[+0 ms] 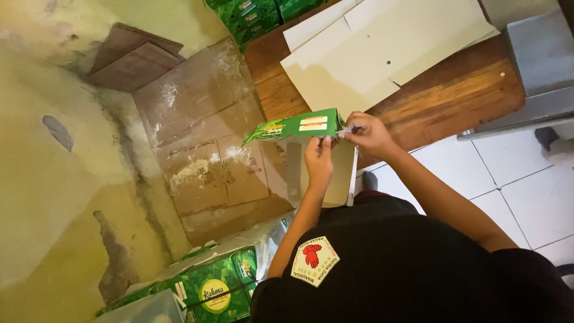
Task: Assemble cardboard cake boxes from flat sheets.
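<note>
Both hands (344, 146) fold a green carton (294, 127) beside the wooden table (460, 96).

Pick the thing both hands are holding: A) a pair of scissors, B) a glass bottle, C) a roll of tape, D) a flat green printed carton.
D: the left hand and right hand both pinch one end of a flat green printed carton, held above the wooden table.

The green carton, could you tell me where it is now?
The green carton is mid-frame, held in both hands over the wooden table's edge, below the cardboard sheets.
</note>
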